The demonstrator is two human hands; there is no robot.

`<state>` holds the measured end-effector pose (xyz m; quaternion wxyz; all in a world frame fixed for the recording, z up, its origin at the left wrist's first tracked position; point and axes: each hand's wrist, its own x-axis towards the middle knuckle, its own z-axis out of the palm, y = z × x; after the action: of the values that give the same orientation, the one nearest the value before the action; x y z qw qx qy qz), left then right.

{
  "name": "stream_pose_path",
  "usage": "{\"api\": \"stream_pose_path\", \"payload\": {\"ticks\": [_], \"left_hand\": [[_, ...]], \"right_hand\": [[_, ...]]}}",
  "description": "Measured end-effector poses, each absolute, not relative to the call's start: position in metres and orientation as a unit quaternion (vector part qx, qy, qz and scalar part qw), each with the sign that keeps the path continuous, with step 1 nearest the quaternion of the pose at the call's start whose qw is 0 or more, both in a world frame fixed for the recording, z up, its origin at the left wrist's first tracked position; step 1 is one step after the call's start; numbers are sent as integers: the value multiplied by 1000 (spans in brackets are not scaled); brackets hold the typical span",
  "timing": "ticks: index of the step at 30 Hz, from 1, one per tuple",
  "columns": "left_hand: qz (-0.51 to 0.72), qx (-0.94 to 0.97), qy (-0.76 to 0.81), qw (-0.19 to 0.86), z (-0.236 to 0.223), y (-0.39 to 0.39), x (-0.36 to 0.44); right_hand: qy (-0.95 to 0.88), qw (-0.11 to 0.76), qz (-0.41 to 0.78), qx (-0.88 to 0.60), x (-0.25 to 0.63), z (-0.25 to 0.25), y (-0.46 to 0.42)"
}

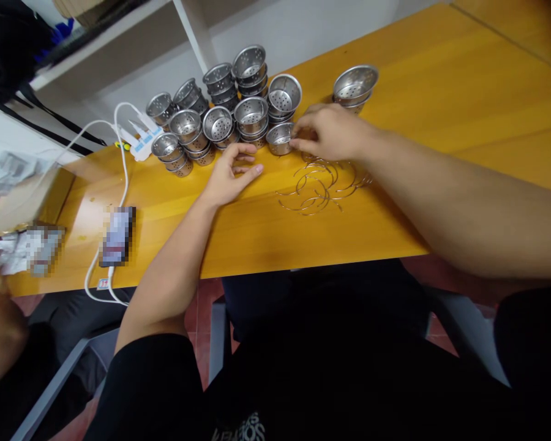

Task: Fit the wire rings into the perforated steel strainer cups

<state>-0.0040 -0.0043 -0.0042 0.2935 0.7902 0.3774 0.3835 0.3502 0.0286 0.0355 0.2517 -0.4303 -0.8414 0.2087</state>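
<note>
My right hand (325, 131) has its thumb and fingertips closed at the right rim of a small perforated metal cup (279, 142), which sits at the right end of the front row. My left hand (233, 176) hovers over the table in front of the cup stacks, fingers apart, holding nothing. Stacked perforated cups (251, 110) stand in rows just beyond both hands. Several thin curved wires (319, 190) lie loosely on the wood, below and partly behind my right hand. Another short cup stack (356, 84) stands apart, past my right wrist.
On the yellow wooden table (257, 239) lie a phone (117, 236) and white cables (125, 165) running to a power strip (144, 138). A cardboard box (32, 199) stands at the left. A co-worker's arm (0, 337) shows at the left edge. Shelving (105, 43) borders the back.
</note>
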Motion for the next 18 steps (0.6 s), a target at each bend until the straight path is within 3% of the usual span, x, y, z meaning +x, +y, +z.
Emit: {"api": "stream_pose_path", "payload": {"ticks": [14,18], "left_hand": [[369,796,382,290,-10,1,-8],[371,796,381,289,-9,-1,-7]], "right_hand": [[-793,296,216,-487,348,15,40],[-803,248,158,-519,347,31,32]]}}
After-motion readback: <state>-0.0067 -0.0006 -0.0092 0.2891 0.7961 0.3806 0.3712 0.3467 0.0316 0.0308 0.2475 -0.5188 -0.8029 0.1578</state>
